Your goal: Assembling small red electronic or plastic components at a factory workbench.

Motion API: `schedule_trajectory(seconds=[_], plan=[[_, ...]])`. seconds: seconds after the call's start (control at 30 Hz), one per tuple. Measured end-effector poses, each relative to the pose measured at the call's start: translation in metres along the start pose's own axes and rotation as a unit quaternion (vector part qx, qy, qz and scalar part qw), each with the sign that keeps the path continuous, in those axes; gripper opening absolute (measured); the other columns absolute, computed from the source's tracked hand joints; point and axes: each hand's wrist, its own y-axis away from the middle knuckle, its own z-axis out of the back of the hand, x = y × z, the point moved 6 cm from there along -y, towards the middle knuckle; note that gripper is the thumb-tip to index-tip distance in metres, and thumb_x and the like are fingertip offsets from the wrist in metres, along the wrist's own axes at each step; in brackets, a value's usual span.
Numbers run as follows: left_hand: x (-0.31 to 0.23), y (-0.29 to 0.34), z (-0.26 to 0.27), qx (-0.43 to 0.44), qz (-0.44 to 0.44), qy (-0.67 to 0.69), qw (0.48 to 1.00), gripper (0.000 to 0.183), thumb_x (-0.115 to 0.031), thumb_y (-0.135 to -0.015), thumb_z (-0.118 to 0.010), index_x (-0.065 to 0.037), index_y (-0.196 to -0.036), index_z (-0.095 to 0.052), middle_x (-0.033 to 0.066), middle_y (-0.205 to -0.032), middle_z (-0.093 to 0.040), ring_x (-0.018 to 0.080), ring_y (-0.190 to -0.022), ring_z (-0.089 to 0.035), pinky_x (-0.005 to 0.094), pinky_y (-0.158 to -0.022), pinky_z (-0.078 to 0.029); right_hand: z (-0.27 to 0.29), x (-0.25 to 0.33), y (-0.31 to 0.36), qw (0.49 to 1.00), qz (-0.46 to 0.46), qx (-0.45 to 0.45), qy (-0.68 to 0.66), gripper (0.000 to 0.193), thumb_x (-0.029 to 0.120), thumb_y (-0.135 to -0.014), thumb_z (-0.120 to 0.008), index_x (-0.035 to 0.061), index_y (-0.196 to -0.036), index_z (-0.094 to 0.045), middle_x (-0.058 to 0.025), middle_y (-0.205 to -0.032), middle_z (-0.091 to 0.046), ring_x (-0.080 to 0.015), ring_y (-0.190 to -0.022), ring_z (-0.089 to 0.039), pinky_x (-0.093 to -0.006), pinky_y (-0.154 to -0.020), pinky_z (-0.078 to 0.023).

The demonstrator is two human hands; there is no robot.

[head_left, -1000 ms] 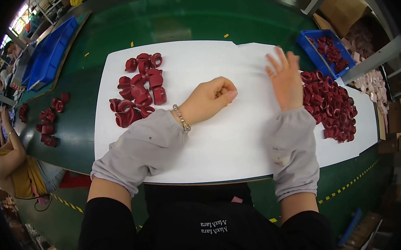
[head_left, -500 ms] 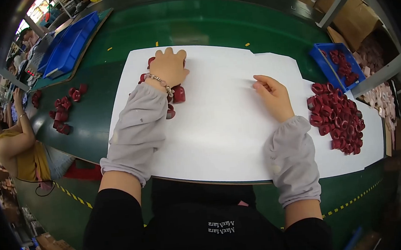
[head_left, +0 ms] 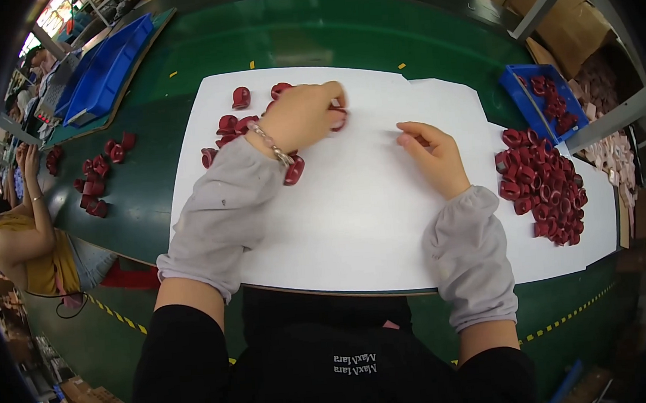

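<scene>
Over smooth white paper | left fingers pinch red piece (rounded, ring-like) | right fingers bent, slightly parted

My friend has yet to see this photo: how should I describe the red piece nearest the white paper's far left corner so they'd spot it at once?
Start with the big white paper, lying across the green table. Go to its far left corner. The red piece there is closest of all to that corner, with bare paper between it and its neighbours.
</scene>
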Motion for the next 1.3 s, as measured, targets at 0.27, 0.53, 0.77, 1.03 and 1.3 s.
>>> schedule_trajectory(seconds=[0.27,0.53,0.77,1.03,1.3], plan=[[-0.022,0.011,-0.075,-0.071,0.13,0.496,0.855,0.023,-0.015,-0.091,-0.051,-0.002,-0.108,-0.042,0.0092,-0.081,-0.06,0.016,-0.069,-0.061,0.0268,-0.06,-0.049,-0.017,0.022,0.007,0.982,-0.019,0.009,-0.19,0.029,0.006,-0.087,-0.055,-0.0021,-0.115,-0.053,-0.0056,-0.091,-0.06,-0.0124,-0.083,-0.057,-0.0235,-0.071,-0.047],[-0.021,0.011,-0.086,0.021,0.157,0.562,0.812,0.014,-0.015,-0.094,-0.042,-0.009,-0.105,-0.036,0.0075,-0.082,-0.057,0.0116,-0.063,-0.054,0.0251,-0.054,-0.044,-0.014,0.021,0.01,0.95,-0.036,0.028,-0.309,0.029,0.004,-0.086,-0.056,-0.0018,-0.114,-0.053,-0.0057,-0.094,-0.057,-0.0123,-0.082,-0.054,-0.0239,-0.074,-0.045],[-0.018,0.01,-0.091,0.041,0.147,0.573,0.805,0.012,-0.014,-0.094,-0.04,-0.009,-0.104,-0.038,0.0074,-0.08,-0.057,0.0133,-0.065,-0.053,0.026,-0.057,-0.045,-0.015,0.027,0.009,0.985,0.062,0.038,-0.159,0.039,0.0,-0.083,-0.056,-0.0011,-0.122,-0.047,-0.0075,-0.11,-0.05,-0.0134,-0.095,-0.052,-0.0257,-0.081,-0.044],[-0.026,0.012,-0.092,0.052,0.082,0.539,0.836,0.027,-0.024,-0.094,-0.05,-0.003,-0.112,-0.049,0.0063,-0.088,-0.06,0.0096,-0.073,-0.056,0.0236,-0.063,-0.047,-0.01,0.019,0.008,0.956,0.015,0.012,-0.294,0.042,-0.002,-0.086,-0.054,-0.0028,-0.126,-0.044,-0.0088,-0.109,-0.053,-0.0153,-0.097,-0.054,-0.0283,-0.085,-0.046],[-0.028,0.011,-0.093,0.051,0.062,0.543,0.836,0.032,-0.014,-0.094,-0.049,0.0,-0.123,-0.048,0.0063,-0.102,-0.06,0.0112,-0.088,-0.058,0.0255,-0.078,-0.049,-0.004,0.022,0.007,0.981,0.052,-0.007,-0.185,0.04,0.004,-0.086,-0.056,-0.0024,-0.125,-0.048,-0.0088,-0.121,-0.047,-0.0164,-0.1,-0.054,-0.0287,-0.087,-0.045]])
